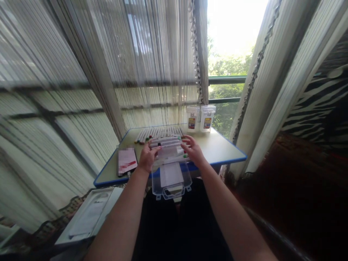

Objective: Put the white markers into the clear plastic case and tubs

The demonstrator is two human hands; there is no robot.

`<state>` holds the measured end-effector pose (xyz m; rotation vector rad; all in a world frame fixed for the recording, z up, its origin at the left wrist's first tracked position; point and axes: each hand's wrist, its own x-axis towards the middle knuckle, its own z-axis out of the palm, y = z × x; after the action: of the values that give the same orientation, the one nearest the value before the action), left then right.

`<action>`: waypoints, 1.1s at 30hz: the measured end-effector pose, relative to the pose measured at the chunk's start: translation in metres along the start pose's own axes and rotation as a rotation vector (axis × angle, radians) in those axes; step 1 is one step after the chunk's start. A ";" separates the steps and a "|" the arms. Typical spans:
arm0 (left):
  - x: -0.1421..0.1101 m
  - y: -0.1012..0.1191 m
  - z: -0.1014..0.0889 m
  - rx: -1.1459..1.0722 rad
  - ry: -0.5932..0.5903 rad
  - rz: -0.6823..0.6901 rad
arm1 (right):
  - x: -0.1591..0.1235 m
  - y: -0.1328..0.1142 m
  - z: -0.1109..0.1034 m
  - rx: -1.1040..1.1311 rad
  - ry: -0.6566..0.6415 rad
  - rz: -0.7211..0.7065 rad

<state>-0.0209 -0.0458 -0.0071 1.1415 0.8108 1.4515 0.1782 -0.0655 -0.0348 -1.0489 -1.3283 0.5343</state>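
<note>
Gripping the left edge of the clear case [168, 159], my left hand [146, 158] is closed; my right hand [193, 149] half-curls at its right end, its hold unclear. The open case, markers [166, 144] inside, is at the table's [220, 150] near edge.

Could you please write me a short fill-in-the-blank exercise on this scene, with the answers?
1. The table has a ____ edge.
2. Near its far side, ____ clear plastic boxes stand upright.
3. The row of markers lies to the ____ of those boxes.
4. Between the left hand and right hand, the clear plastic case is not shut but ____.

Missing words: blue; two; left; open
</note>
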 end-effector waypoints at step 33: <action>0.008 0.001 -0.004 -0.036 0.116 -0.154 | -0.024 -0.011 -0.014 -0.699 -0.122 -0.052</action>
<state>-0.0251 -0.0379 -0.0055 0.9536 0.9286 1.4075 0.1832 -0.0945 -0.0364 -1.5557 -1.6989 0.0794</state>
